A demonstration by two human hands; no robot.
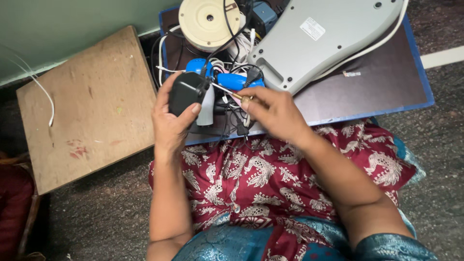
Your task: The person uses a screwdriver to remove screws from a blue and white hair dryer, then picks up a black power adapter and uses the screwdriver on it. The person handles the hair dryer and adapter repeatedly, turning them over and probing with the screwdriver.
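Observation:
My left hand (170,121) grips a small black device with a grey plastic part (189,93), held upright above the board's near edge. My right hand (274,112) pinches a thin screwdriver (227,90) with a brass-coloured collar; its metal tip points left and touches the grey part of the device. Behind the hands lie two blue plastic pieces (232,79) tangled in black and white cables.
A dark board with a blue rim (386,77) rests on my lap and carries a large grey appliance shell (319,38), a round cream disc (209,19) and cables. A worn wooden board (92,106) lies on the floor at left. My lap is covered with red patterned cloth (270,179).

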